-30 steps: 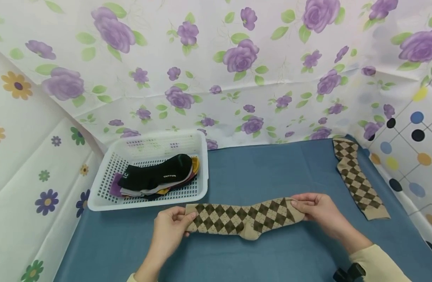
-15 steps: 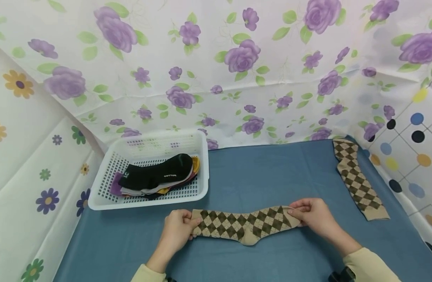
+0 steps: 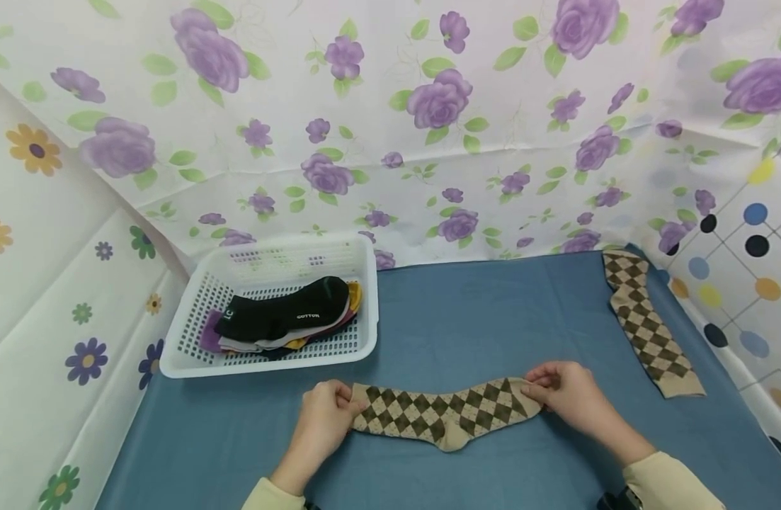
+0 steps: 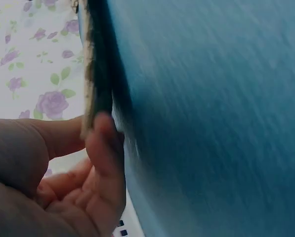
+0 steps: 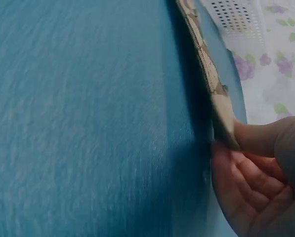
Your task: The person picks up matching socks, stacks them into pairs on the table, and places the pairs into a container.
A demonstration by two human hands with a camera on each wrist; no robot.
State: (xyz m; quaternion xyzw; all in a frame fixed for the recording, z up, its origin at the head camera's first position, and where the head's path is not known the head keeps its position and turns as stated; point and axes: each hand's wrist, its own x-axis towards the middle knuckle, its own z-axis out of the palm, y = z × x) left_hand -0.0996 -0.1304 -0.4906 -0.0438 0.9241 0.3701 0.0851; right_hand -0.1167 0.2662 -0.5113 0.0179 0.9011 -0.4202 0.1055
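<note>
A beige sock with brown argyle diamonds (image 3: 422, 413) stretches left to right between the two hands, low over the blue cloth, its heel bulging toward the front. My left hand (image 3: 325, 418) pinches the cuff end between thumb and fingers. At the toe end, my right hand (image 3: 565, 395) pinches the tip the same way. In the left wrist view the sock (image 4: 89, 69) shows edge-on, thumb on one side and fingertips on the other. The right wrist view has the plain toe of the sock (image 5: 223, 116) caught between thumb and fingers.
A matching argyle sock (image 3: 648, 326) lies flat at the right side of the blue cloth (image 3: 479, 319). At the back left stands a white plastic basket (image 3: 173, 365) holding a pile of socks, a black one (image 3: 282, 309) on top. Floral sheets (image 3: 390, 184) rise behind and beside.
The sock has come down and nearer the front, held at both ends throughout. My left hand has shifted right and toward the front; the right hand has moved slightly. The basket and other sock stay put.
</note>
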